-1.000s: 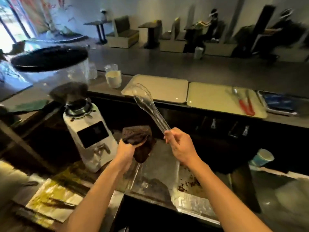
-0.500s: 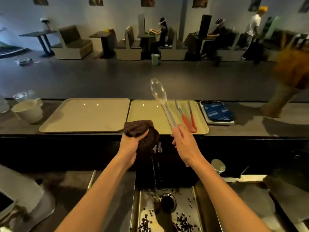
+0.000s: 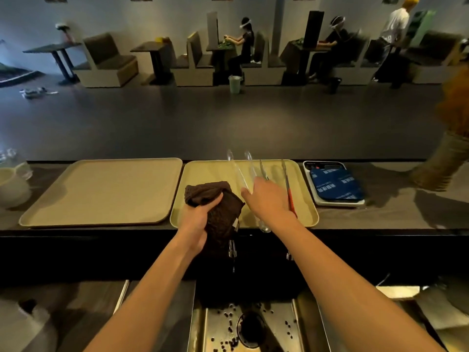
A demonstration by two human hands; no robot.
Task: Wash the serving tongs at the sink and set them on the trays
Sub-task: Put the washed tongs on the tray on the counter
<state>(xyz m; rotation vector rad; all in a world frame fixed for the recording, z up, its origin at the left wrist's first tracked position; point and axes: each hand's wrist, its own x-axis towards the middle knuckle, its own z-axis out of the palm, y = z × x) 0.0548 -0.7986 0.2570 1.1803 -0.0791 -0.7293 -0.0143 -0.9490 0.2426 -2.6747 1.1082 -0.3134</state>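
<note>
While held over the tray (image 3: 203, 171), clear tongs (image 3: 241, 171) gape.

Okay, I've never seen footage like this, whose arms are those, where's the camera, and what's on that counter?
There is no machine: a person wears a wide-angle camera on the head, looking down at their own arms. The left hand grips a dark brown cloth. The right hand holds clear plastic tongs over the right tray, where red-handled tongs already lie. Beside it sits a bare left tray; to the right, a small scale. Below is the sink, its bottom scattered with small dark bits.
</note>
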